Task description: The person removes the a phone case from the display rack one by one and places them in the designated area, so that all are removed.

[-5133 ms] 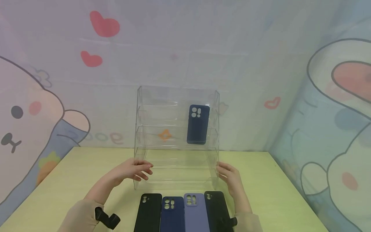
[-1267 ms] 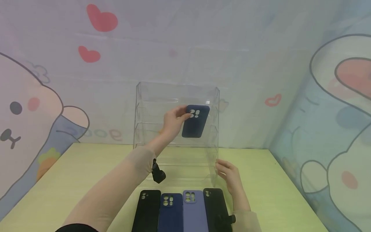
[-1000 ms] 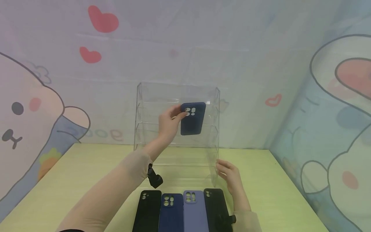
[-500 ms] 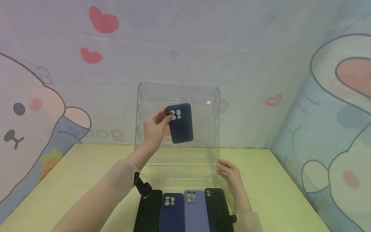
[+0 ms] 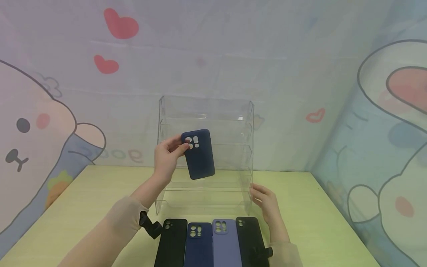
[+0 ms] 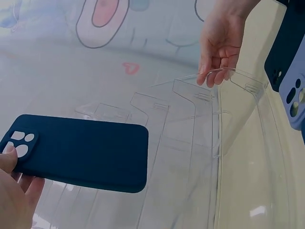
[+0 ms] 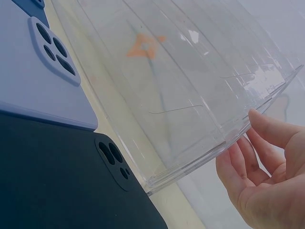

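A dark blue phone case (image 5: 200,157) with camera cut-outs hangs tilted in the air before a clear tiered acrylic rack (image 5: 230,133). My left hand (image 5: 165,157) pinches its upper left corner, the thumb over the camera holes; in the left wrist view the case (image 6: 90,152) stretches away from the fingers. My right hand (image 5: 267,204) touches the rack's right side panel with loosely bent fingertips. In the right wrist view that hand (image 7: 267,167) lies against the outer edge of the clear panel (image 7: 190,167). No case stands on the rack's tiers.
Along the near table edge lie a black case (image 5: 171,241), a blue case (image 5: 199,244), a lilac case (image 5: 227,246) and another black case (image 5: 250,237), side by side. The pale yellow table (image 5: 317,222) meets a cartoon-printed cloth backdrop (image 5: 283,74) behind the rack.
The dark blue case stood on the rack's upper right; my left hand took hold of it, lifted it out and carried it left and down. My right hand stays at the panel.
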{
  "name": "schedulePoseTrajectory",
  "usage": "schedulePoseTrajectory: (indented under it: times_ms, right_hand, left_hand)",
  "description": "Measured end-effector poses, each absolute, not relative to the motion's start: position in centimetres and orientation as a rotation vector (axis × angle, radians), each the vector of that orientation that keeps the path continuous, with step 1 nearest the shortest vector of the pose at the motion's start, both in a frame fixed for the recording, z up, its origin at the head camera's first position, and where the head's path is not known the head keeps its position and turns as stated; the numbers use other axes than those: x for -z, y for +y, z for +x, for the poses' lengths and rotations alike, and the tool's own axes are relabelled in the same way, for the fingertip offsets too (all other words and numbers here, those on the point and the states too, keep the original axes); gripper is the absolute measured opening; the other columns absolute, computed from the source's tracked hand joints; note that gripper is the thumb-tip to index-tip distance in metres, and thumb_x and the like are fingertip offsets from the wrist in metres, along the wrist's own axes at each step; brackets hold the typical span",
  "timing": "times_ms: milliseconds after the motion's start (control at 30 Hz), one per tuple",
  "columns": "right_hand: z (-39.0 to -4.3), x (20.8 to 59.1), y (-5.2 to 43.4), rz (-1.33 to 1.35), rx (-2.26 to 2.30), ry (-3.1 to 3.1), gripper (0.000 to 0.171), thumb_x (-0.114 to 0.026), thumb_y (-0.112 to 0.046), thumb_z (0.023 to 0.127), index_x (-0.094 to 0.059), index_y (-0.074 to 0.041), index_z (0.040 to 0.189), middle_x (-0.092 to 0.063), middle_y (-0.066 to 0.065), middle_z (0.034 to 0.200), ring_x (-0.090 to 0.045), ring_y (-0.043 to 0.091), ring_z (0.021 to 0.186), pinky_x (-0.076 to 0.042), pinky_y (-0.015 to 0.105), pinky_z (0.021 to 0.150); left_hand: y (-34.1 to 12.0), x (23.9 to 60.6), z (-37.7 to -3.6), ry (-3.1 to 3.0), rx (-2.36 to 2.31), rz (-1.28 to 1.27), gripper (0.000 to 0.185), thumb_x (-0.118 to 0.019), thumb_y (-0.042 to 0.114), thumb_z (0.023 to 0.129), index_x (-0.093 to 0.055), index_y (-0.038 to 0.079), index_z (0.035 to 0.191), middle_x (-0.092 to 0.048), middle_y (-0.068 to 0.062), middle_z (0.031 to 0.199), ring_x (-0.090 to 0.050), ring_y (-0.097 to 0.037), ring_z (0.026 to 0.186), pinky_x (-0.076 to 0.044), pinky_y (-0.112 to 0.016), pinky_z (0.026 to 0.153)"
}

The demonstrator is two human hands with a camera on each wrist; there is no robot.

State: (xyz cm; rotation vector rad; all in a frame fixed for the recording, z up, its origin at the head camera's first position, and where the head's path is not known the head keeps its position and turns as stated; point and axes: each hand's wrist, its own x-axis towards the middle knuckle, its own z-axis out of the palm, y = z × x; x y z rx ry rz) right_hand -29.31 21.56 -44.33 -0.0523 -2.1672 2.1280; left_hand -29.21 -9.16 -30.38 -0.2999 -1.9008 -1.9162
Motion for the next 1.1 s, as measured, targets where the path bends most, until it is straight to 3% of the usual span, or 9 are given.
schedulePoseTrajectory:
  times_ms: [167,367,500,967,1100]
  right_hand:
    - [-29.3,44.3,21.6,-0.063,-2.133,-2.163,0.043,-0.06,-0.012,0.096,-0.051,0.011,0.132,-0.058,0.018,0.131,-0.063,0.013,0.103,-0.047,0.042,0.106]
    - [-29.3,44.3,21.7,-0.062,-2.126,-2.168,0.044,-0.06,-0.013,0.097,-0.051,0.01,0.133,-0.055,0.021,0.136,-0.063,0.014,0.105,-0.047,0.04,0.106]
    - [-29.2,44.3,21.8,-0.055,-2.124,-2.174,0.045,-0.059,-0.014,0.097,-0.05,0.01,0.134,-0.056,0.018,0.135,-0.062,0.014,0.106,-0.047,0.041,0.106]
    - [-29.1,44.1,21.6,-0.056,-2.138,-2.165,0.044,-0.059,-0.013,0.097,-0.05,0.011,0.133,-0.063,0.005,0.122,-0.064,0.011,0.102,-0.044,0.045,0.108]
    - [-29.1,44.0,21.6,-0.061,-2.138,-2.163,0.043,-0.06,-0.012,0.097,-0.051,0.011,0.133,-0.063,0.008,0.124,-0.064,0.005,0.096,-0.045,0.044,0.108]
  left_hand:
    - [-10.4,31.0,-28.5,-1.951,1.938,-0.262,0.037,-0.066,0.006,0.092,-0.06,-0.002,0.128,-0.073,-0.005,0.106,-0.067,0.004,0.083,-0.056,-0.018,0.08]
    - [-12.2,32.1,-27.9,-2.042,1.921,-0.192,0.038,-0.064,0.01,0.095,-0.059,-0.002,0.13,-0.073,0.001,0.105,-0.066,0.007,0.084,-0.055,-0.015,0.08]
    - [-13.4,32.8,-27.6,-2.112,1.909,-0.18,0.04,-0.063,0.011,0.096,-0.056,-0.003,0.133,-0.072,-0.002,0.109,-0.065,0.007,0.084,-0.055,-0.014,0.079]
    - [-17.7,35.0,-26.3,-2.387,1.848,-0.254,0.053,-0.059,0.015,0.099,-0.042,-0.01,0.141,-0.06,-0.028,0.129,-0.066,0.008,0.086,-0.057,-0.022,0.083]
    - [-18.6,35.7,-26.1,-2.464,1.824,-0.296,0.057,-0.057,0.014,0.099,-0.036,-0.014,0.143,-0.054,-0.032,0.133,-0.069,-0.005,0.096,-0.058,-0.029,0.085]
